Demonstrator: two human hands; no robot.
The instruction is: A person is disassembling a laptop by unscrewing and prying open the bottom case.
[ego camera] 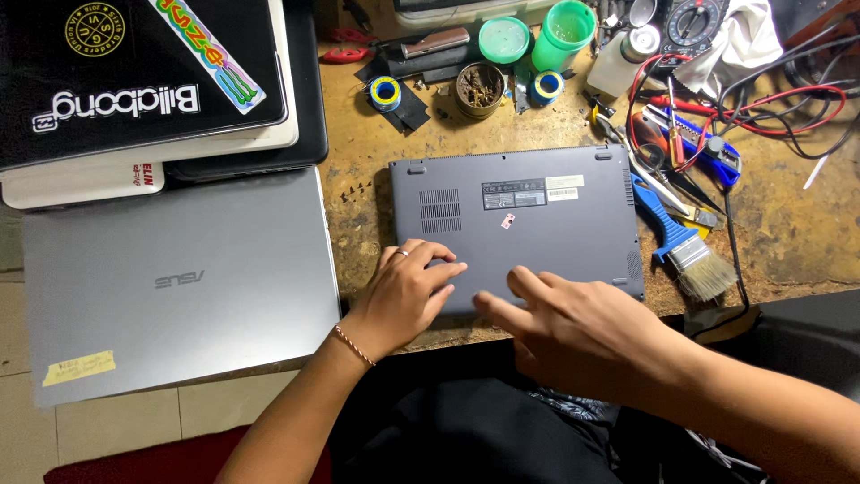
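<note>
A dark grey laptop (537, 224) lies upside down on the worn wooden bench (358, 152), its base panel with vents and labels facing up. My left hand (408, 291), with a ring and a thin bracelet, rests on the laptop's near left corner, fingers curled onto the panel. My right hand (560, 327) lies over the near edge at the middle, fingers spread and pointing left, touching the panel. Neither hand holds anything.
A silver closed laptop (179, 278) sits to the left, with a stack of more laptops (152, 81) behind it. A paintbrush (685, 246), screwdrivers, a multimeter (694, 27) with red and black leads, tape rolls (385, 92), a green cup (564, 31) and several small screws (356, 190) crowd the bench.
</note>
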